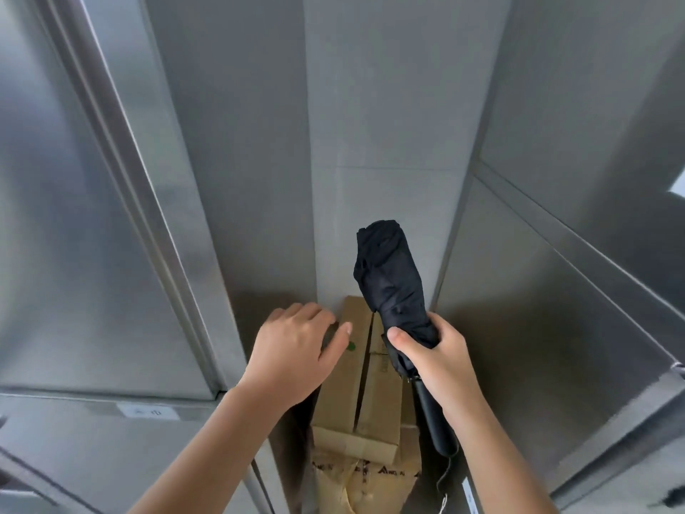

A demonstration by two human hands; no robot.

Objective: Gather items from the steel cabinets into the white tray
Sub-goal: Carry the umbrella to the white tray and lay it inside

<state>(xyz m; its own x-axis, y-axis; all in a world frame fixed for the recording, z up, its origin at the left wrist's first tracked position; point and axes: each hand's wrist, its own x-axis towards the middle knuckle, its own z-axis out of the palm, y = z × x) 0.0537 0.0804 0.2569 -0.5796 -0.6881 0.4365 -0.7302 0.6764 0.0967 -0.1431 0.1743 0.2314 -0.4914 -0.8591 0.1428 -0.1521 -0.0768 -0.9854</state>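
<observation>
I look into an open steel cabinet (378,124). My right hand (433,356) grips a folded black umbrella (391,283) around its lower canopy, tip pointing up and handle hanging down below my fist. My left hand (296,350) reaches in over a cardboard box (356,369), fingers curled around a small dark object that is mostly hidden by my hand. No white tray is in view.
The cabinet's open door (578,291) stands at the right, and a closed steel door (74,217) fills the left. A second, torn cardboard box (367,480) with printed tape lies under the first.
</observation>
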